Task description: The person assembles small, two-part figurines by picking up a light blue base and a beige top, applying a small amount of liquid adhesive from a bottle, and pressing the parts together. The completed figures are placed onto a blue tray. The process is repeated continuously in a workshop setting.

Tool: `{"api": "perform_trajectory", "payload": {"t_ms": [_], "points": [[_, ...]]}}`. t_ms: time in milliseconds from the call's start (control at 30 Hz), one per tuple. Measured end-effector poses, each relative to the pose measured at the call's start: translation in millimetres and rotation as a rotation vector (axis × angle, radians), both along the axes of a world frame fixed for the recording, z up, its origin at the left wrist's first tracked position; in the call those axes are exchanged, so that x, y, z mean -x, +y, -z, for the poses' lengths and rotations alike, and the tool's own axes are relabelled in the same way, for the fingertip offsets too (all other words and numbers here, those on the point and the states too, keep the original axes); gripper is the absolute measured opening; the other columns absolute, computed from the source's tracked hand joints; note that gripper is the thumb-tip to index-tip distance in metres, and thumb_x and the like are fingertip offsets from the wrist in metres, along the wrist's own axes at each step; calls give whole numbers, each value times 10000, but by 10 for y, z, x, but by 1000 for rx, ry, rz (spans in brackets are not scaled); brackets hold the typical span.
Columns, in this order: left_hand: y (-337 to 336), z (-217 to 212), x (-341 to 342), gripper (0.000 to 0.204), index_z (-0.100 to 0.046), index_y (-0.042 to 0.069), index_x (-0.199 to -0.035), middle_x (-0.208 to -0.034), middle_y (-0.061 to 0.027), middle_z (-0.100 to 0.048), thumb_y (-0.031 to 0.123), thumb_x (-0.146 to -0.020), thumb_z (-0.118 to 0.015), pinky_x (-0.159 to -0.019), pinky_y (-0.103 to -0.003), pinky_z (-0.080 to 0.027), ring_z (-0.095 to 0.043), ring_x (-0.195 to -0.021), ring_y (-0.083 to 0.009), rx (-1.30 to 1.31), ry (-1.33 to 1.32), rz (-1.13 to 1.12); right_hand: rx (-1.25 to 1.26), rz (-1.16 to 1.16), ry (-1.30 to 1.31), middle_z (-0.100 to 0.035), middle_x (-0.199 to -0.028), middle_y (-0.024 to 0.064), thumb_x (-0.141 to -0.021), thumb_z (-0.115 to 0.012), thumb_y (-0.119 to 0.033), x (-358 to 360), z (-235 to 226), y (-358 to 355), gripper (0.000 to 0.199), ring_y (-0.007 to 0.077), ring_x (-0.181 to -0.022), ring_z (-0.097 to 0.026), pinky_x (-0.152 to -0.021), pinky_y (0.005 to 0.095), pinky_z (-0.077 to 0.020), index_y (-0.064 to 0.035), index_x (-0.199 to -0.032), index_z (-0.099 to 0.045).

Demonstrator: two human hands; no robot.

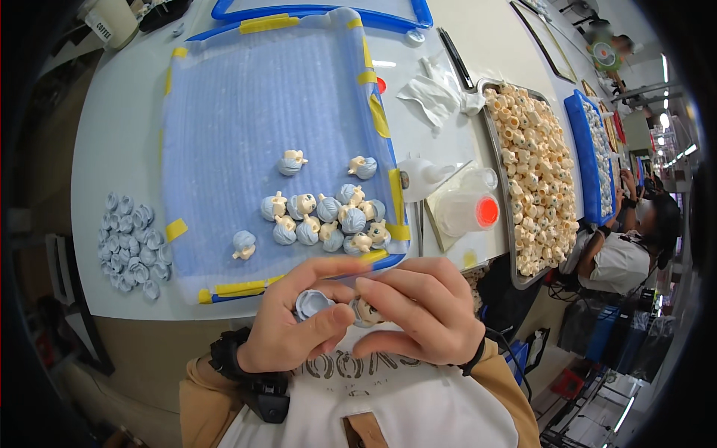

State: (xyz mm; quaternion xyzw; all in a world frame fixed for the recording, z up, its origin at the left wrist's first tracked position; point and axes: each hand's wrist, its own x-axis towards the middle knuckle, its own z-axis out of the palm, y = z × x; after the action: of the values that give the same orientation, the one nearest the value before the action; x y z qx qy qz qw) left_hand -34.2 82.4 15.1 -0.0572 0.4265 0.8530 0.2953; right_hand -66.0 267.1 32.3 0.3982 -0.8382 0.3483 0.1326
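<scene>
1. In the head view, I see the left hand (291, 325) holding one hollow blue shell (312, 303).
2. The right hand (426, 310) holds a small doll head (369, 312) just beside it, before the blue tray (254, 112).
3. Blue-haired heads (307, 231) lie mostly near right on this tray; loose shells (134, 245) lie to its left.

Broad white smooth-topped worktable (123, 160): rounded near-left corner; pale, even surface
Dull tan floor (175, 336): shows past the table's near edge, left side
Slim white tube lights (665, 69): bright, strung down the far right; room beyond blurred
Thin-barred metal rack (597, 411): lower right; red box (567, 384) beside it
</scene>
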Motion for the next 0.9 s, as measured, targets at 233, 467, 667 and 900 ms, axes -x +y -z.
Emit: {"api": "perform_trajectory", "payload": {"t_ms": [233, 467, 667, 900], "points": [[-25, 0, 33, 354, -435, 1, -1215, -756, -33, -556, 191, -917, -456, -420, -173, -356, -463, -499, -44, 113, -21, 104, -24, 61, 0, -496, -696, 22, -702, -655, -319, -18, 178, -76, 321, 177, -600, -488, -489, 281, -337, -27, -822, -591], [-57, 212, -109, 457, -459, 7, -1091, -699, -6, -501, 422, -901, -440, -352, -180, -270, -390, -413, -41, 63, 64, 61, -56, 23, -23, -528, -848, 64, -739, -592, -439, 36, 212, -160, 490, 206, -743, -514, -601, 304, -389, -10, -975, -569], [-69, 179, -60, 433, -426, 61, -1089, -621, 2, -401, 452, -935, -320, -304, -192, -221, -300, -360, -51, -297, -322, -486, 46, 221, -98, -559, -1104, 149, -729, -632, -493, -93, 53, 553, 641, 272, -1005, -547, -780, 341, -451, -5, -1128, -517], [-67, 294, -88, 456, -416, 63, -773, -614, -50, -408, 486, -921, -329, -326, -200, -238, -309, -383, -72, -187, -4, 41, -450, 1160, 5, -589, -938, 143, -759, -627, -100, 273, -164, 2353, 241, 277, -862, -552, -772, 338, -430, -29, -988, -616]]}}
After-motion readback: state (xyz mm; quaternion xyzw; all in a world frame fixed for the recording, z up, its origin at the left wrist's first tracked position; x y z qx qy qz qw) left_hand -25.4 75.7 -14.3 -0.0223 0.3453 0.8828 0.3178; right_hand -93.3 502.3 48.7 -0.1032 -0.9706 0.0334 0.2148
